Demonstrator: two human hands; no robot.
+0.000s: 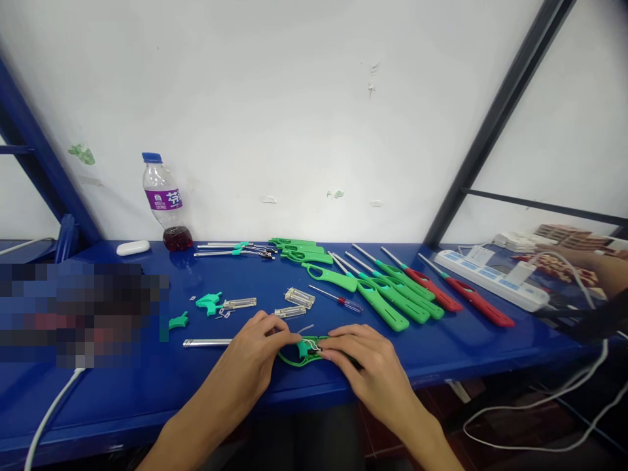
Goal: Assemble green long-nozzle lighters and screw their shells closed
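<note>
**Precariously near the edge, with loose bits all around**

We have both hands on a green handle, which lies at the very front of the blue table, just short of the drop. Our left hand pinches its left end between thumb and fingers, and our right hand is closed over its right end, fingertips pressing on a small wire or spring at the middle. That piece is too small for us to make out.

The risk, as we judge it, is that edge. A slip of either pinch could flick the tiny part or the handle off the table and onto the floor below. A metal tube lies just beside our left hand, and a nudge from the wrist could set it rolling. Clear plastic pieces and a small screwdriver sit just behind our knuckles, easy to scatter with a quick reach.

Farther back, a row of green and red lighters lies well apart from our hands. A bottle stands at the wall, and a power strip lies to the right.
</note>
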